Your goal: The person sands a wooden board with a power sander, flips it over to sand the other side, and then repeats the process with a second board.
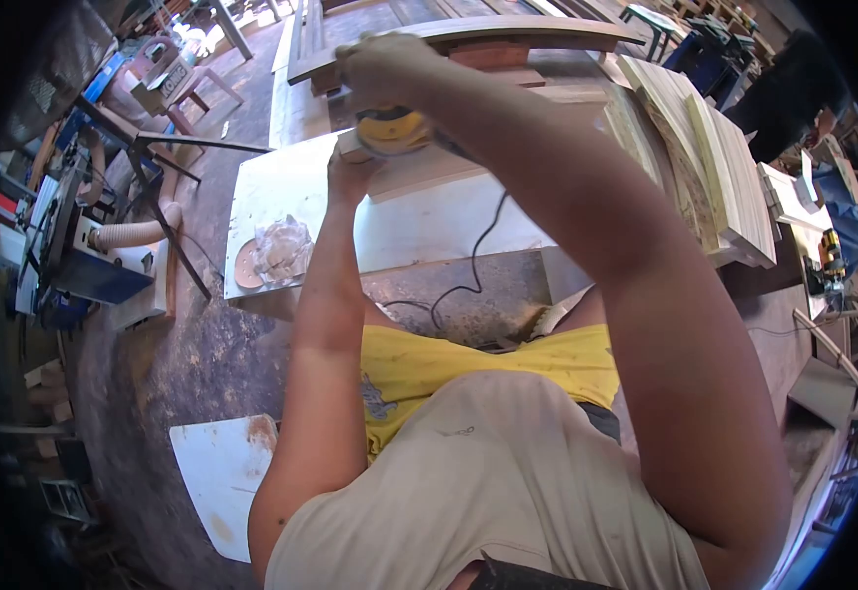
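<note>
My right hand (389,74) is closed over the top of a yellow electric sander (392,132), probably a random orbital one. The sander rests at the left end of a wooden board (439,171), which lies on a white-topped bench (281,187). My left hand (348,179) grips the near left end of that board, just beside the sander; its fingertips are partly hidden. A black cord (478,261) hangs over the bench's front edge and runs down near my legs.
A round sanding disc (248,264) and a crumpled clear plastic bag (284,248) lie at the bench's left corner. Curved wooden pieces (680,147) are stacked on the right. Behind stands a large wooden frame (488,29). Another person (793,93) is at the far right.
</note>
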`<state>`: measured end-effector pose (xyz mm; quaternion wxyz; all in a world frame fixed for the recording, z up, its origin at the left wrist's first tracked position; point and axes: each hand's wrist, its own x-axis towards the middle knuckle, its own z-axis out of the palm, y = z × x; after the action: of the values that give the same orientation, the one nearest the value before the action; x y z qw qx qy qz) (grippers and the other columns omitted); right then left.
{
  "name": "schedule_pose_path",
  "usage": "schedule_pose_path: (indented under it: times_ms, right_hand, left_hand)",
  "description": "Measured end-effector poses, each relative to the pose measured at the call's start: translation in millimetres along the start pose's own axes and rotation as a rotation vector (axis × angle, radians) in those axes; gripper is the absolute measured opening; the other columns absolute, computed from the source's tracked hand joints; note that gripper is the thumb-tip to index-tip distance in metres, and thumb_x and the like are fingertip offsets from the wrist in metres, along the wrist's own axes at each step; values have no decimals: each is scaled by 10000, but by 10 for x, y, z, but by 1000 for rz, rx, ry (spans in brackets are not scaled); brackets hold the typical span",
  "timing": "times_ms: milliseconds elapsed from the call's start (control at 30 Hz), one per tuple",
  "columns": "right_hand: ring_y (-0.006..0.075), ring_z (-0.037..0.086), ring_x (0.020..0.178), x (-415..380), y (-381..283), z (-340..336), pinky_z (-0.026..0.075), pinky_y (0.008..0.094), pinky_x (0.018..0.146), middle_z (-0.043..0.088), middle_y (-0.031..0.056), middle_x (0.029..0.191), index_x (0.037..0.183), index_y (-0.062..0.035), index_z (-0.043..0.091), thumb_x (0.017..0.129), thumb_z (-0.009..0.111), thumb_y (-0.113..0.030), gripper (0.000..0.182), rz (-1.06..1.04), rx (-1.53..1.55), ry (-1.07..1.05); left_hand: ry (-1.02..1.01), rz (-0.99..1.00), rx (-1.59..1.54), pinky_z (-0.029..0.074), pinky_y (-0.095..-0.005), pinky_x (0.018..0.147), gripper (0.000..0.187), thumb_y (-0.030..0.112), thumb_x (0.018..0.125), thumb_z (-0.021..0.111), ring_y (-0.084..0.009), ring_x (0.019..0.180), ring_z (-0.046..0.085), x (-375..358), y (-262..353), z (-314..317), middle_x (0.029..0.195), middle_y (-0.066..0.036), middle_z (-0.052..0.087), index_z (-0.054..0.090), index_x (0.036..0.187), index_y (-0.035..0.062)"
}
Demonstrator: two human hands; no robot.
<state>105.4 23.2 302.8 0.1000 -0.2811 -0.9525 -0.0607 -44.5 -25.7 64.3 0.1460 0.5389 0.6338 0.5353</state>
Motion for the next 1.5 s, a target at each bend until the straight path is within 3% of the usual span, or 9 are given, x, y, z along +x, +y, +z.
schedule_pose_path:
  times_ms: [100,167,300,433,600,667,1333,1433,1500]
  right_hand:
    - [319,635,1231,50,-310,-151,550,446,968,659,111,1332,1361,-202,660,778,778,-288,601,90,90,-124]
    - [321,619,1242,74,-481,-176,528,444,992,644,85,1321,1400,-257,621,780,774,-296,640,148,168,-71]
    - [337,580,1290,145,-638,-255,515,445,1008,580,106,1405,1419,-257,598,768,810,-255,686,154,211,-117]
    - [340,583,1281,70,-572,-318,514,454,1007,583,115,1398,1425,-256,593,768,812,-249,692,184,199,-122]
    - [330,596,1268,-24,-199,-206,510,435,1017,611,124,1378,1430,-245,591,792,772,-307,666,223,143,-56]
    - [326,608,1258,-79,49,-143,515,432,1012,622,129,1370,1430,-228,590,786,770,-320,675,228,157,-41]
    - [311,731,1005,-1237,2012,-492,581,422,855,752,155,1091,1105,-105,726,775,758,-335,403,613,30,15]
    - [308,734,999,-1277,2329,-455,581,425,852,759,147,1077,1061,-105,742,776,753,-337,369,607,41,13]
    - [304,733,1002,-1302,2332,-506,580,429,848,763,137,1066,1043,-107,748,768,758,-347,365,632,-26,-61]
  left_hand:
    - [-13,61,114,532,-364,946,508,198,828,851,-244,1058,694,-67,229,-50,1144,-124,740,652,1254,5]
    - [-75,61,-44,503,-390,1019,700,230,775,904,-285,1171,652,-34,38,-41,1276,-149,679,557,1344,17]
    - [-136,48,53,367,-434,1149,762,317,902,785,-296,1401,472,41,-154,-100,1503,-184,482,389,1488,33]
    - [-112,64,133,348,-432,1161,751,357,924,750,-307,1426,448,19,-105,-104,1513,-188,468,381,1491,32]
    - [-114,-27,-3,501,-362,999,676,220,818,873,-238,1186,649,-6,86,-79,1297,-140,667,543,1370,14]
    - [-94,25,-58,538,-330,867,423,133,818,852,-184,958,712,-18,37,-61,1095,-92,765,701,1185,-14]
    - [11,-72,-50,554,-326,849,416,198,800,884,-192,937,710,-71,39,-7,1026,-95,760,725,1112,-25]
    - [30,102,38,550,-325,862,420,207,797,891,-190,943,709,-70,73,-27,1033,-89,761,727,1110,-19]
    - [-31,0,-28,543,-367,888,611,290,724,940,-244,987,690,-98,120,-36,1080,-114,731,655,1177,-4]
